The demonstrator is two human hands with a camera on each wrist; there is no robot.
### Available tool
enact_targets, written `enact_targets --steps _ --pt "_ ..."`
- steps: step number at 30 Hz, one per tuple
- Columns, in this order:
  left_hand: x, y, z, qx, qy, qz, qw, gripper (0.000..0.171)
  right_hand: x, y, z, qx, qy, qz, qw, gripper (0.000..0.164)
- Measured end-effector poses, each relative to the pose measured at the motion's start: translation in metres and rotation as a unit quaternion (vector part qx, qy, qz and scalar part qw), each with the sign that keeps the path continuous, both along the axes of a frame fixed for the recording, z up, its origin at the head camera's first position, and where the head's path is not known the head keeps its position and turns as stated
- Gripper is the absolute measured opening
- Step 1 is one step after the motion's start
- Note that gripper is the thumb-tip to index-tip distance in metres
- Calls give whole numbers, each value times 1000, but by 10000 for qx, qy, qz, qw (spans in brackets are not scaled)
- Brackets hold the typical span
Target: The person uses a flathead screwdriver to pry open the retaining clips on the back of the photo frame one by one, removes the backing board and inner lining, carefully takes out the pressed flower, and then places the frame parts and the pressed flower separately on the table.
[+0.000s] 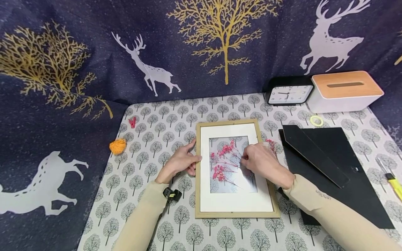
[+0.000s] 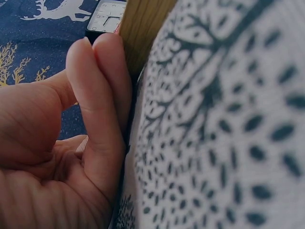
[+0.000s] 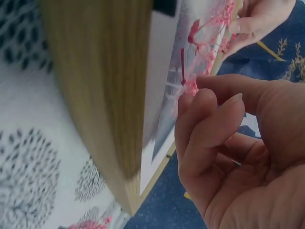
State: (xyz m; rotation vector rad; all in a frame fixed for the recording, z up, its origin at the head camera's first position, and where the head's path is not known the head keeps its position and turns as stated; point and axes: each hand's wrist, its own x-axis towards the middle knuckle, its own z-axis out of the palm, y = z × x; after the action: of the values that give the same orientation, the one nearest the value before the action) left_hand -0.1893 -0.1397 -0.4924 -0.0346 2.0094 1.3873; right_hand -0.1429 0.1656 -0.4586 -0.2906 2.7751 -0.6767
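Observation:
A light wooden picture frame [image 1: 237,214] with a white mat [image 1: 233,203] lies flat on the cloth. Pink dried flowers [image 1: 218,173] on thin stems are spread across its clear window. Beside the frame's left edge, my left hand [image 1: 182,161] touches the wood, thumb at the rim; in the left wrist view that hand [image 2: 90,105] has its fingers extended against the frame's side [image 2: 143,33]. Over the window's right side, my right hand [image 1: 265,162] pinches what appears to be a dried flower stem; its fingertips [image 3: 205,98] meet by the pink blossoms [image 3: 209,52].
Black boards [image 1: 342,153] lie to the right, with a yellow-handled tool [image 1: 394,184] beyond. A black clock [image 1: 289,93], tissue box [image 1: 343,92] and yellow ring [image 1: 316,121] stand or lie behind. Orange yarn [image 1: 118,146] and a red clothespin [image 1: 132,122] lie left. More pink flowers [image 1: 271,144] lie right of the frame.

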Motion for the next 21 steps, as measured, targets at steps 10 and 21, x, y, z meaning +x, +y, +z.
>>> enact_targets --steps 10,21 --pt "-1 -1 -3 42 -54 44 10000 97 -9 -2 -23 101 169 76 9998 35" --pt "-1 0 -2 -72 -34 40 10000 97 -20 1 -50 171 -279 92 9994 37"
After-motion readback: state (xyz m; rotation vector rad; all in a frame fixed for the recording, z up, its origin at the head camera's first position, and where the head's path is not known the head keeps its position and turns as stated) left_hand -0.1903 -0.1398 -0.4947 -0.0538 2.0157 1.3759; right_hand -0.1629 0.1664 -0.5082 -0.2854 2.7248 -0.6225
